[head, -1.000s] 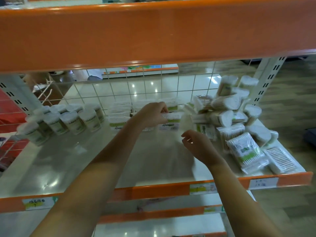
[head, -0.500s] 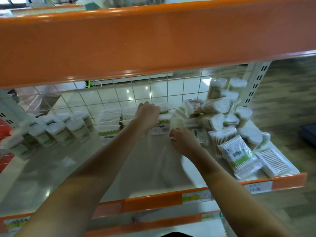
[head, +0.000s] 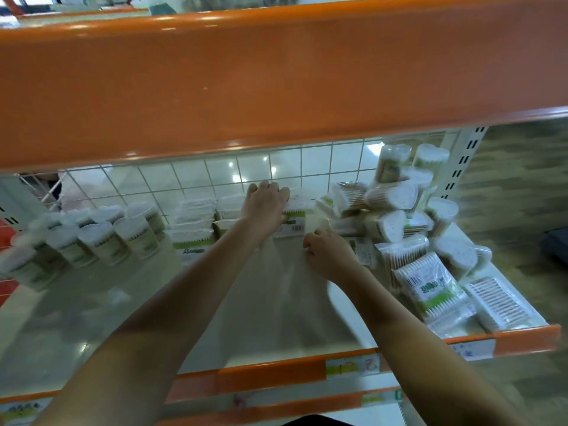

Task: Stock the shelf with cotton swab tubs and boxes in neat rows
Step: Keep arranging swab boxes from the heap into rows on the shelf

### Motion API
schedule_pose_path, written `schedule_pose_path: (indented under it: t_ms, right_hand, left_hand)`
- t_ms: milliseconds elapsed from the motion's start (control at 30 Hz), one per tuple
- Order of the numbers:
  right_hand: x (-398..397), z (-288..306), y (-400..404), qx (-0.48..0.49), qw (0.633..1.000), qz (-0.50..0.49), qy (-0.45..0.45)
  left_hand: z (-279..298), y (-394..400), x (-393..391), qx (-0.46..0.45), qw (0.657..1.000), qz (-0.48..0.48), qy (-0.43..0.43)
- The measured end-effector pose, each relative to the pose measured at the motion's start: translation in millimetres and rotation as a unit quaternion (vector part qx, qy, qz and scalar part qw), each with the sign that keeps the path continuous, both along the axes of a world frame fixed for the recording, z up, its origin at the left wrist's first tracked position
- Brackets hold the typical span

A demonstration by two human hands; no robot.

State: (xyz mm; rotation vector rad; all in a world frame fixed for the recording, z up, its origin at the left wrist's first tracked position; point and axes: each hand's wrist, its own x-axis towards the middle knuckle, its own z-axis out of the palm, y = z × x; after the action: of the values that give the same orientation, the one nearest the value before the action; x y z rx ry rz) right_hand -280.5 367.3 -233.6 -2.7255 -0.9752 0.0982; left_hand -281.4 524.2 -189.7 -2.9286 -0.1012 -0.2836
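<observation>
1. Left hand (head: 266, 207) palm-down over a swab box (head: 290, 222) at the back of the shelf (head: 92, 302), fingers curled on its top.
2. Right hand (head: 330, 252) loosely curled, probably empty, hard to tell.
3. Unsorted pile (head: 408, 229) just right of it, so nearer that hand; box's long axis running left-right along the row (head: 196, 222).

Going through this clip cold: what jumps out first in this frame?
The wide orange shelf beam fills the top half of the view. Below it, the left hand rests on a stack of cotton swab boxes at the back of the shelf, by the wire grid, with the right hand curled just in front. A jumbled heap of swab packs and tubs crowds the right end, against tidy upright tubs on the left.
</observation>
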Motion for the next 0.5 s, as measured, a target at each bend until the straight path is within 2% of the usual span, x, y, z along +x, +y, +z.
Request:
schedule_pose_path:
  t_ms: [267,500]
  right_hand:
    - [-8.7,2.0,-7.9,0.027,0.999,-0.005,-0.018]
    - [-30.9,2.3,-35.5,0.035,0.998,-0.048,-0.023]
  left_hand:
    - [6.6,-0.9,-12.4,-0.023,0.999,-0.010,-0.022]
    - [9.3,-30.2,-39.3,-0.084,0.993,-0.070,-0.034]
